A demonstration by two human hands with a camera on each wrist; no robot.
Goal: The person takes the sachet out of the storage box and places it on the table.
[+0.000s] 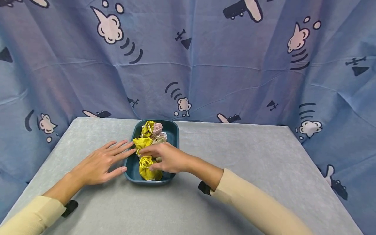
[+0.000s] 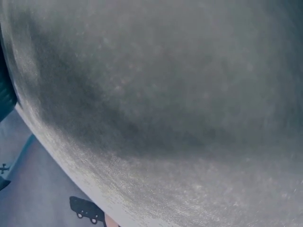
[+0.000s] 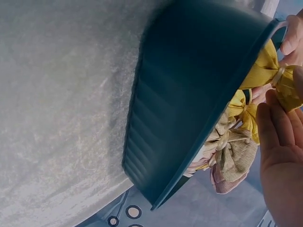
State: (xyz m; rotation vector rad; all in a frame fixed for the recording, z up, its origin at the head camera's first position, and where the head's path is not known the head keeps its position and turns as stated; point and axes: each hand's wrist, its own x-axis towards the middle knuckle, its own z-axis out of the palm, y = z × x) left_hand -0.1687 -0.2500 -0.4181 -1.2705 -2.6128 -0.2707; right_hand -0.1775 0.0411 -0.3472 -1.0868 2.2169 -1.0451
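Note:
A dark teal tray (image 1: 171, 132) holds several small cloth drawstring pouches. The front yellow pouch (image 1: 154, 174) lies near the tray's near end. My right hand (image 1: 170, 159) reaches over the tray's right rim and pinches this pouch's gathered top between thumb and fingers, as the right wrist view shows. Farther back are another yellow pouch (image 1: 141, 143), a beige pouch (image 3: 238, 153), a pink one (image 1: 157, 128) and a third yellow one (image 1: 147, 129). My left hand (image 1: 101, 164) has its fingers spread, with the fingertips at the tray's left rim; the left wrist view does not show it.
The tray stands on a grey table (image 1: 249, 163), close to its back edge. A blue patterned curtain (image 1: 205, 58) hangs behind the table and along its sides. A black band part (image 1: 204, 188) shows under the right wrist, and another (image 1: 70, 208) under the left.

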